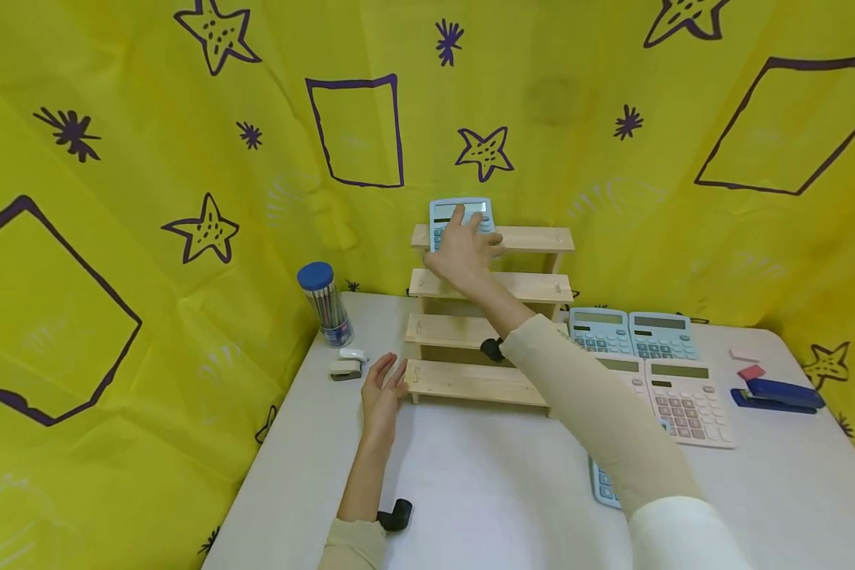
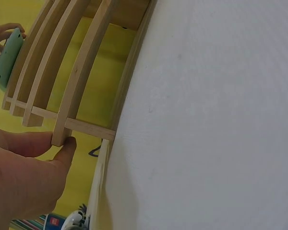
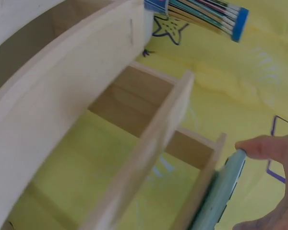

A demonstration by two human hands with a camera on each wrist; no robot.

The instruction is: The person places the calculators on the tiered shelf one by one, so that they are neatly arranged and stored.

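Note:
A four-step wooden rack [image 1: 488,309] stands at the back of the white table [image 1: 470,491]. On its top step a pale blue calculator [image 1: 460,215] leans upright against the yellow cloth. My right hand [image 1: 463,249] grips this calculator, fingers over its face; the right wrist view shows a finger [image 3: 264,146] on the calculator's edge [image 3: 221,194]. My left hand [image 1: 382,392] is open, its fingers straight, touching the left end of the rack's lowest step [image 2: 62,136].
Several more calculators [image 1: 644,364] lie right of the rack. A blue stapler [image 1: 780,393] and a pink eraser [image 1: 750,372] sit at far right. A tube of pencils [image 1: 324,305] and two small white staplers [image 1: 347,363] are left of the rack.

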